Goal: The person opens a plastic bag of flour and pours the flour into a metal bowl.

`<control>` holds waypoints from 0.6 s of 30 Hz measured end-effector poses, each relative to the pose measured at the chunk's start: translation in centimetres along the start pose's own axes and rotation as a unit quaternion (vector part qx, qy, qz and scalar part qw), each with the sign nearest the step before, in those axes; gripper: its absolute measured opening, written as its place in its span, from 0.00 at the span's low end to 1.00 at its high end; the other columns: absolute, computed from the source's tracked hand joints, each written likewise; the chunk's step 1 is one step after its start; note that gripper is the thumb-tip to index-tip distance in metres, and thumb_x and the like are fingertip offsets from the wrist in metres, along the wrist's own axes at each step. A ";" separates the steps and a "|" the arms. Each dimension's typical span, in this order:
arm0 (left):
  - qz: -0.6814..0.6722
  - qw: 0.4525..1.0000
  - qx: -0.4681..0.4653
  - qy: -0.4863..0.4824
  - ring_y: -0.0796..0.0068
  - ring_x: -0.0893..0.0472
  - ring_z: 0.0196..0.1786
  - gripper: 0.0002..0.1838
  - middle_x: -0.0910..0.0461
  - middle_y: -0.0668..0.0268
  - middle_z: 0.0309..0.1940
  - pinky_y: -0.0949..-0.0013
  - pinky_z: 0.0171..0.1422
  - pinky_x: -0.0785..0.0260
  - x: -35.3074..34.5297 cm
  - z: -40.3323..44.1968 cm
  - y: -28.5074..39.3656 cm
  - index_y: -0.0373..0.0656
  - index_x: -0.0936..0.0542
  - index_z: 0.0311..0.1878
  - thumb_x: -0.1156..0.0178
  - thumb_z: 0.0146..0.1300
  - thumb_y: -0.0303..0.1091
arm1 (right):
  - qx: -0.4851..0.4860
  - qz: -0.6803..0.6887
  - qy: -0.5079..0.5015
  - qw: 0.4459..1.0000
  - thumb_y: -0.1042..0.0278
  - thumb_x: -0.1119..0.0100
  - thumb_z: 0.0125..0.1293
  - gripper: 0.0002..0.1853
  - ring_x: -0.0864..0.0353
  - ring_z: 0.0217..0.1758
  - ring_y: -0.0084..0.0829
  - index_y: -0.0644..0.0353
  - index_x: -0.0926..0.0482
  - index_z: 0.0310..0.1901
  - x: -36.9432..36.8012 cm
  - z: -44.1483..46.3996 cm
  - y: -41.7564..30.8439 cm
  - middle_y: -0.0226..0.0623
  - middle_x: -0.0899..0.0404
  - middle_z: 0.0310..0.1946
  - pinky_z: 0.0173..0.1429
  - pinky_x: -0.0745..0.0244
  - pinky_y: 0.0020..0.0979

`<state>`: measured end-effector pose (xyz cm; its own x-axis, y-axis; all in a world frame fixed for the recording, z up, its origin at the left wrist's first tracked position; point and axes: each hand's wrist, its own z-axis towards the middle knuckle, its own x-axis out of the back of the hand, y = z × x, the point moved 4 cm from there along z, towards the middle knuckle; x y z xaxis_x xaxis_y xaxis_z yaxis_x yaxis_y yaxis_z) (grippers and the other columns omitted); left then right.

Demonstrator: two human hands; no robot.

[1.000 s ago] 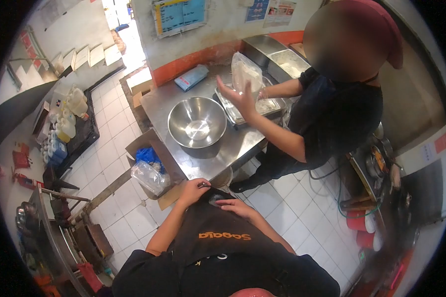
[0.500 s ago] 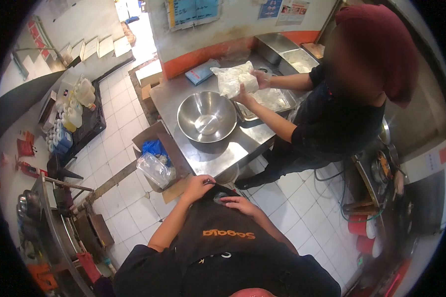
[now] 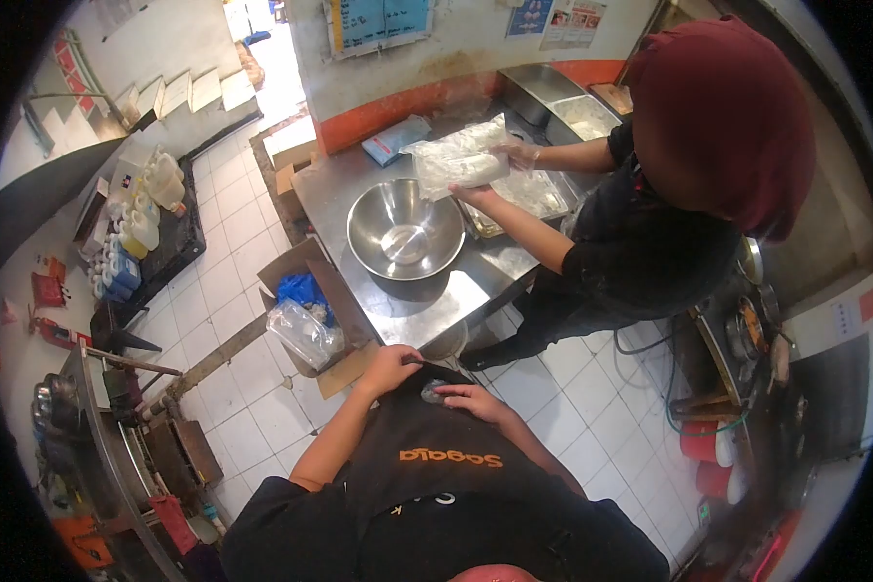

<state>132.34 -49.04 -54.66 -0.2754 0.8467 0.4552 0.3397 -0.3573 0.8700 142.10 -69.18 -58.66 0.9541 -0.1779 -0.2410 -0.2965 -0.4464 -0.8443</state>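
My left hand (image 3: 393, 370) pinches the edge of the dark apron (image 3: 398, 427) I wear, its fingers closed on the cloth. Over the apron's front, my right hand (image 3: 473, 401) has its fingers on a small crumpled piece of clear plastic (image 3: 434, 391). Across the steel table, a co-worker holds a clear bag of white contents (image 3: 461, 165) in both hands, with a clear glove on one. A large steel mixing bowl (image 3: 404, 231) stands at the near side of that bag. The bowl shows only reflections inside.
Near my left hand, a cardboard box (image 3: 357, 315) holds blue and clear plastic. On the steel table (image 3: 335, 204) lie a blue packet (image 3: 396, 141) and a metal tray (image 3: 543, 194). Jugs (image 3: 144, 223) line the left wall. Pans (image 3: 747, 325) are at right.
The co-worker has tilted the bag flatter and shifted it slightly toward the bowl, and their head has leaned forward. My hands have barely moved.
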 end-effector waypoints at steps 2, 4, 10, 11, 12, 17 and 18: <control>0.008 1.000 -0.010 -0.001 0.67 0.17 0.39 0.10 0.15 0.59 0.36 0.66 0.47 0.26 -0.1 0.1 0.1 0.39 0.16 0.42 0.35 0.56 0.30 | -0.014 0.018 0.003 1.000 0.61 0.42 0.68 0.22 0.25 0.51 0.25 0.55 0.25 0.63 0.0 -0.2 0.0 0.35 0.21 0.50 0.58 0.32 0.26; 0.015 1.000 -0.020 -0.003 0.67 0.17 0.39 0.11 0.15 0.59 0.37 0.66 0.48 0.26 -0.3 0.1 0.2 0.39 0.16 0.42 0.35 0.57 0.31 | -0.033 0.024 0.003 0.999 0.60 0.42 0.68 0.23 0.25 0.49 0.23 0.55 0.25 0.63 0.0 -0.3 0.0 0.33 0.21 0.47 0.57 0.32 0.24; -0.004 0.999 -0.035 0.006 0.63 0.17 0.38 0.10 0.16 0.56 0.34 0.65 0.45 0.26 -0.7 0.1 0.5 0.39 0.16 0.40 0.33 0.54 0.30 | -0.010 0.002 0.007 1.000 0.59 0.42 0.69 0.23 0.26 0.47 0.21 0.54 0.25 0.64 0.2 -0.2 0.4 0.30 0.21 0.45 0.56 0.33 0.24; 0.000 0.999 -0.038 0.007 0.63 0.18 0.37 0.10 0.16 0.56 0.34 0.64 0.45 0.26 -0.9 0.1 0.3 0.39 0.16 0.40 0.33 0.54 0.30 | -0.011 0.003 0.007 1.000 0.59 0.42 0.69 0.23 0.26 0.47 0.21 0.54 0.25 0.64 0.2 -0.4 0.4 0.30 0.21 0.45 0.56 0.33 0.24; 0.003 0.999 -0.041 0.007 0.63 0.18 0.37 0.10 0.16 0.56 0.34 0.64 0.45 0.26 -1.0 0.2 0.1 0.39 0.16 0.40 0.33 0.54 0.30 | -0.012 -0.006 0.011 1.000 0.59 0.42 0.69 0.23 0.26 0.47 0.21 0.54 0.25 0.64 0.1 -0.5 0.2 0.30 0.20 0.45 0.56 0.33 0.24; 0.001 0.999 -0.039 0.001 0.62 0.18 0.35 0.11 0.17 0.55 0.33 0.63 0.43 0.27 -1.4 0.3 -1.0 0.39 0.16 0.40 0.33 0.54 0.31 | -0.024 -0.046 0.010 0.999 0.67 0.44 0.70 0.21 0.26 0.54 0.21 0.59 0.25 0.63 0.2 -0.5 -0.1 0.31 0.22 0.55 0.61 0.32 0.25; 0.000 0.999 -0.032 -0.006 0.62 0.18 0.35 0.11 0.17 0.55 0.32 0.63 0.42 0.27 -1.5 0.3 -1.2 0.39 0.16 0.40 0.33 0.54 0.32 | -0.026 -0.031 0.008 0.999 0.67 0.44 0.69 0.21 0.26 0.55 0.21 0.59 0.25 0.63 0.3 -0.4 0.2 0.31 0.23 0.55 0.61 0.32 0.24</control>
<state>132.60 -49.74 -56.46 -0.2649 0.8507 0.4540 0.2818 -0.3819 0.8802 142.31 -69.64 -58.68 0.9698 -0.1623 -0.1820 -0.2399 -0.5015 -0.8312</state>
